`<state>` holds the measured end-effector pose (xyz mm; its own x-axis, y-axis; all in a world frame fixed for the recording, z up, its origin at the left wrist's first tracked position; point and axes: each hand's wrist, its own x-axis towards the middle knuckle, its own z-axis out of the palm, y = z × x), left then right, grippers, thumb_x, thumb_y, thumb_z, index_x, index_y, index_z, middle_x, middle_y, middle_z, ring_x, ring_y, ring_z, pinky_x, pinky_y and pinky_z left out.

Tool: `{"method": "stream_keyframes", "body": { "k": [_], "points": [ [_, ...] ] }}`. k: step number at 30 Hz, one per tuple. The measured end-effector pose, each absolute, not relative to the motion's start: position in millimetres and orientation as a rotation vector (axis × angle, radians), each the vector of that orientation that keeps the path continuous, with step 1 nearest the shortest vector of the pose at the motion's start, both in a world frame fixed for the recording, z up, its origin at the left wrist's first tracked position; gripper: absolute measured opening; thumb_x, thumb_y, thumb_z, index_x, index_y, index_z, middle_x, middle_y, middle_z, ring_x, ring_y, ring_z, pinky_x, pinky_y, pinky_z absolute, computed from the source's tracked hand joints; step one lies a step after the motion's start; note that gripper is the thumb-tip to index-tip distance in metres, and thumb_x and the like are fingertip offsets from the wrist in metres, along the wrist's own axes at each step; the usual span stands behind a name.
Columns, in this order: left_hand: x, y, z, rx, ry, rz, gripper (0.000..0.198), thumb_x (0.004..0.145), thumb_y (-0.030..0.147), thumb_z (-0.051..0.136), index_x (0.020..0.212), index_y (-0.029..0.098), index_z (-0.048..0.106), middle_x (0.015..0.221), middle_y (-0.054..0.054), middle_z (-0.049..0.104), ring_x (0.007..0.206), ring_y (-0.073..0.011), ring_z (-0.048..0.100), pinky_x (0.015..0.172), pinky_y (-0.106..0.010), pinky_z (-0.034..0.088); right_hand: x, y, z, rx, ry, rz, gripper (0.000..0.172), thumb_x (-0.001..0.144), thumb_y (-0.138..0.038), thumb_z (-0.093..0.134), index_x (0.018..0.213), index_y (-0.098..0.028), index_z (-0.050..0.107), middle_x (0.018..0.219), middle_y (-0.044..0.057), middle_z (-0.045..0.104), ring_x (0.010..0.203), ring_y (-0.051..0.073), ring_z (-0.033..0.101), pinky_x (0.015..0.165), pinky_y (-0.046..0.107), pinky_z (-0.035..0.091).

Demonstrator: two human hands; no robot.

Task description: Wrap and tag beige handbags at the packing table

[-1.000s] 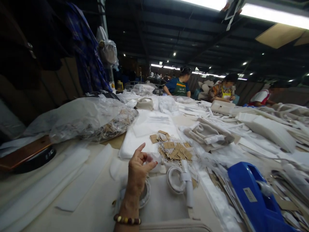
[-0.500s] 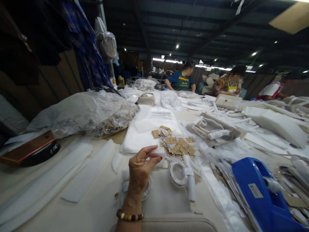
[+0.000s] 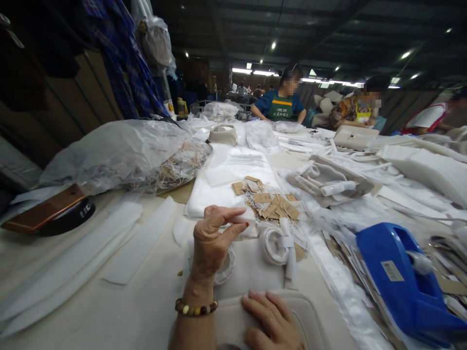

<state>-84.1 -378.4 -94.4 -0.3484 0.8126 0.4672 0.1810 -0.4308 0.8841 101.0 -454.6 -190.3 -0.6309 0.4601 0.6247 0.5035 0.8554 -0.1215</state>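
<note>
As the left hand [image 3: 210,238] pinches white film [image 3: 250,217], right hand [image 3: 273,322] lies spread at the bag's [image 3: 232,322] edge, dispenser [image 3: 403,294] well apart!

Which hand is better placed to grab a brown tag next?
Probably the left hand: its fingers are near the tags, while the right hand lies farther back, on the bag.
</note>
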Motion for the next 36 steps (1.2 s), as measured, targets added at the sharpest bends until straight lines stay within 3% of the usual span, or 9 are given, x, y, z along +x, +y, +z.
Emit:
{"method": "stream_keyframes", "body": {
  "k": [5,11,13,17,24,28,32,34,36],
  "points": [
    [-77.7,-391.1,-88.0,1.449,1.323,1.749,0.027,0.066,0.02,0.073,0.092,0.02,0.072,0.076,-0.002,0.07,0.065,-0.0144,0.063,0.064,-0.024,0.052,94.9,-454.1,-181.5,-0.655,-2.341,-0.031,0.01,0.081,-0.017,0.051,0.078,-0.022,0.059,0.109,0.002,0.069,0.107,0.016,0.06,0.095,0.031,0.044],
    [-68.1,-466.9,-118.8,1.774,1.586,1.61,0.03,0.071,0.022,0.069,0.101,0.027,0.07,0.085,0.0,0.073,0.082,-0.0182,0.064,0.087,-0.031,0.05,95.0,-464.6,-170.2,-0.768,-2.307,0.256,0.007,0.083,-0.018,0.055,0.084,-0.022,0.06,0.112,0.003,0.066,0.11,0.019,0.057,0.098,0.037,0.039],
    [-63.2,-491.6,-138.3,1.667,1.617,1.53,0.044,0.074,0.02,0.065,0.118,0.025,0.06,0.084,0.0,0.073,0.075,-0.0149,0.066,0.072,-0.023,0.053,94.4,-466.2,-170.2,-0.767,-2.288,0.315,0.01,0.083,-0.016,0.053,0.084,-0.022,0.061,0.108,0.003,0.067,0.109,0.019,0.056,0.098,0.038,0.038],
    [-52.0,-514.5,-163.0,1.494,1.721,1.383,0.068,0.078,0.021,0.057,0.14,0.01,0.03,0.054,0.007,0.062,0.045,-0.0099,0.055,0.049,-0.016,0.048,93.8,-467.8,-172.0,-0.741,-2.266,0.323,0.02,0.081,-0.009,0.046,0.084,-0.021,0.061,0.1,0.005,0.067,0.109,0.02,0.055,0.099,0.041,0.037],
    [-53.0,-520.2,-168.2,1.589,1.697,1.34,0.063,0.08,0.024,0.055,0.138,0.012,0.034,0.086,-0.003,0.07,0.069,-0.0138,0.063,0.068,-0.021,0.051,96.6,-467.6,-177.9,-0.691,-2.173,0.227,0.031,0.074,-0.002,0.044,0.081,-0.023,0.065,0.107,0.008,0.06,0.104,0.02,0.056,0.098,0.044,0.041],
    [-57.3,-526.6,-180.3,1.599,1.605,1.392,0.069,0.08,0.023,0.054,0.142,0.016,0.026,0.07,0.004,0.064,0.061,-0.0119,0.058,0.064,-0.02,0.049,98.4,-468.1,-181.7,-0.673,-2.124,0.301,0.032,0.072,-0.001,0.044,0.078,-0.023,0.065,0.105,0.007,0.057,0.102,0.019,0.056,0.101,0.047,0.039],
    [-61.6,-530.6,-180.2,1.549,1.533,1.296,0.071,0.078,0.022,0.052,0.143,0.014,0.023,0.067,0.004,0.061,0.062,-0.0126,0.057,0.063,-0.022,0.048,103.4,-468.9,-179.3,-0.656,-2.041,0.371,0.03,0.076,-0.002,0.044,0.076,-0.023,0.065,0.084,0.003,0.054,0.087,0.016,0.058,0.101,0.044,0.04],
    [-64.7,-530.3,-174.5,1.482,1.49,1.235,0.074,0.077,0.025,0.055,0.142,0.01,0.023,0.065,0.003,0.061,0.061,-0.0135,0.057,0.062,-0.023,0.048,108.3,-471.7,-172.9,-0.619,-2.037,0.416,0.026,0.079,-0.005,0.046,0.075,-0.022,0.065,0.075,0.001,0.052,0.078,0.014,0.058,0.093,0.038,0.046],
    [-67.7,-528.9,-168.1,1.47,1.45,1.182,0.066,0.075,0.026,0.059,0.135,0.01,0.038,0.069,0.0,0.065,0.063,-0.0146,0.059,0.061,-0.024,0.049,113.5,-479.5,-163.0,-0.588,-2.056,0.506,0.021,0.082,-0.009,0.047,0.075,-0.021,0.064,0.072,0.001,0.054,0.072,0.013,0.057,0.077,0.028,0.051]
  ]
}}
